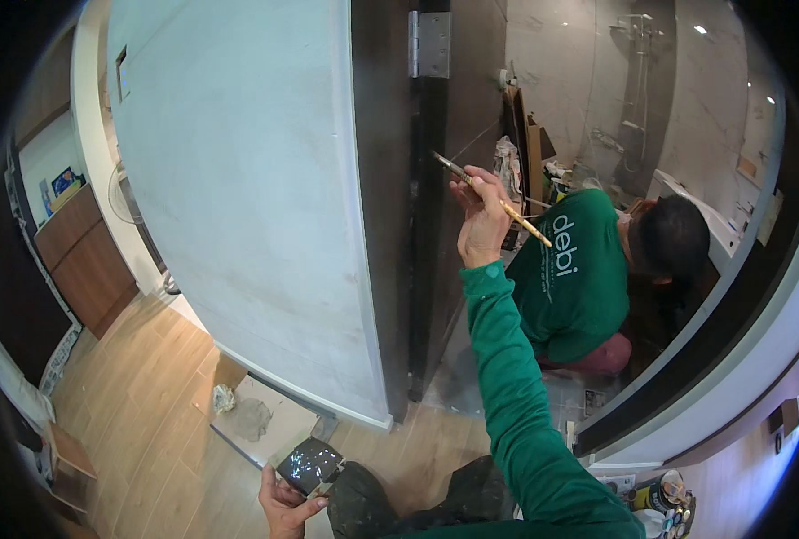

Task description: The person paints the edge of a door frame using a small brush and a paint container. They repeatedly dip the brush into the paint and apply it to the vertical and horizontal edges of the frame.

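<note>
Looks like the brush-coating step: right hand [482, 216] pinches the brush [526, 223], tip at the dark door edge [430, 225] below the hinge [433, 45], contact unclear, left hand [282, 505] grips the glossy dark tray [304, 476] low down; next stroke likely calls for light, steady pressure.

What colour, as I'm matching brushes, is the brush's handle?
The handle is yellowish, clearest in the head view.

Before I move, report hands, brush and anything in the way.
Right hand grips brush, bristles below hinge. Left hand holds dark container. Possible obstruction: co-worker crouched beyond brush.
</note>
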